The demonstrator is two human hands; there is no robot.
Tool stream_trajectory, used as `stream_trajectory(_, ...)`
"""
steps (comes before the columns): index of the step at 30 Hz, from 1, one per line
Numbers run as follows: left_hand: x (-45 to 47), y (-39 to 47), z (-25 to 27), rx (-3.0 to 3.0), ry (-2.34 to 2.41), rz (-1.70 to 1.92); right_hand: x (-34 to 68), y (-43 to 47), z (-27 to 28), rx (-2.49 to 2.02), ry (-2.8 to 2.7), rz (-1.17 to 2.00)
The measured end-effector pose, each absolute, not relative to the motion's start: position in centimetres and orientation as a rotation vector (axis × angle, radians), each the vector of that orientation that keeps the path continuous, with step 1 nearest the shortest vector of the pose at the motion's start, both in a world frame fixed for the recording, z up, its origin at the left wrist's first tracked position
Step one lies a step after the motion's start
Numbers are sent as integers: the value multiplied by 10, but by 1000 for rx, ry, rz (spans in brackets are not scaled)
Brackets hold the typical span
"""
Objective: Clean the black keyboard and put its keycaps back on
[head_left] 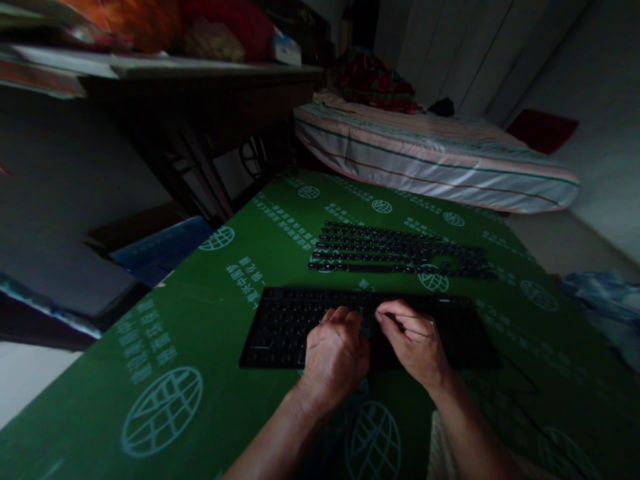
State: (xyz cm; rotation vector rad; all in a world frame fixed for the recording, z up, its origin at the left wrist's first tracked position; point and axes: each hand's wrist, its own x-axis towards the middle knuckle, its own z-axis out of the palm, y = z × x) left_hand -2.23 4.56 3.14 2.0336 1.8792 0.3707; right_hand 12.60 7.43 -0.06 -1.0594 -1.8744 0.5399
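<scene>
A black keyboard (285, 327) lies on the green table in front of me, both hands over its middle. Keys stand on its left part; the right part looks dark and bare of keys. My left hand (337, 347) is closed above the keyboard's middle; what its fingers hold, if anything, is hidden. My right hand (415, 340) pinches a thin, light stick-like tool (419, 331), its tip near the thumb and forefinger. Beyond the keyboard, loose black keycaps (370, 257) lie in several rows laid out like a keyboard.
The green tabletop (240, 400) carries white globe prints and lettering. A cable (520, 373) runs from the keyboard's right side. A bed (425, 153) with a striped sheet stands behind the table. At the left, a dark wooden desk (210, 80) holds bags and a small box.
</scene>
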Motion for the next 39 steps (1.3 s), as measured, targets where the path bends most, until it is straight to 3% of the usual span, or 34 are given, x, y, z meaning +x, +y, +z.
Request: stream_trajectory(39,-22,46,32,2044,1895,357,122,76,-3,-1067,-1800,647)
